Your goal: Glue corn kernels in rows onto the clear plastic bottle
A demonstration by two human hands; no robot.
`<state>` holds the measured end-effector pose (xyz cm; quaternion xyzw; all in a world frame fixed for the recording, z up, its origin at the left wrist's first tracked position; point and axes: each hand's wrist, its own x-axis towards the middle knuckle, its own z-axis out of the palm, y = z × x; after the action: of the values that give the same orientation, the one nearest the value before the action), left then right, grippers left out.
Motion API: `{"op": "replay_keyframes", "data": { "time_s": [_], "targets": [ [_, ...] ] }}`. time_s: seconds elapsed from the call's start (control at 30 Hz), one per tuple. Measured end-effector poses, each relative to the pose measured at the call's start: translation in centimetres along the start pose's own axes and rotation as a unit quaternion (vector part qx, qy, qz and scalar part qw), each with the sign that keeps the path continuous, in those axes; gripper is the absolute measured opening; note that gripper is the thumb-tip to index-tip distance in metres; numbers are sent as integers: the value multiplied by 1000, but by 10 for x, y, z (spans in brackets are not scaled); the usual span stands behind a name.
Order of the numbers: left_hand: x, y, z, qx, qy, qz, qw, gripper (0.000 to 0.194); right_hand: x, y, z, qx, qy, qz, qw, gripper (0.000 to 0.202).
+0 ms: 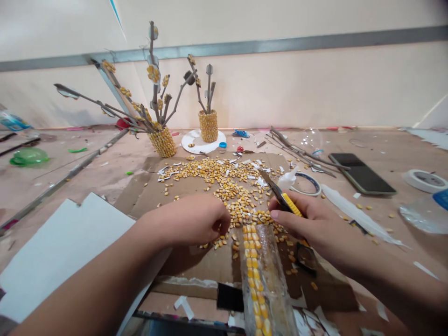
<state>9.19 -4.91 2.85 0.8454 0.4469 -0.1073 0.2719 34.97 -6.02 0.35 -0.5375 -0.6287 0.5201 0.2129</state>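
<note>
My left hand (pixel 192 217) is low over a heap of loose corn kernels (pixel 241 196), its fingers curled inward and closed. Whatever may be between those fingertips is hidden. In my right hand (pixel 304 212) is a utility knife (pixel 290 203) with a yellow and black handle, its dark blade end pointing up and left. Between the hands, a long shiny strip (pixel 276 284) runs toward me. Rows of corn kernels (pixel 255 275) are stuck along its left side, while its right side is bare.
A cardboard sheet (pixel 140 189) lies under the heap. Behind stand two kernel-covered pots, a larger one (pixel 163 142) and a smaller one (pixel 208 127), holding twigs. White board (pixel 70 247) lies left; a phone (pixel 362 172), tape roll (pixel 425 179) and loose twigs (pixel 297 149) lie right.
</note>
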Motion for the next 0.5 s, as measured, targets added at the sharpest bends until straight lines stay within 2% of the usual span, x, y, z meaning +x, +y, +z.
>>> {"op": "replay_keyframes", "data": {
  "time_s": [0.17,0.3,0.5],
  "targets": [
    [1,3,-2,10,2,7,1000,26,1,3,0,16,3,4,1000,36],
    [5,-3,3,23,9,6,1000,22,2,4,-1,34,-1,1,999,33],
    [6,-13,6,18,51,56,997,21,1,4,-3,46,0,-21,999,30]
  ]
}}
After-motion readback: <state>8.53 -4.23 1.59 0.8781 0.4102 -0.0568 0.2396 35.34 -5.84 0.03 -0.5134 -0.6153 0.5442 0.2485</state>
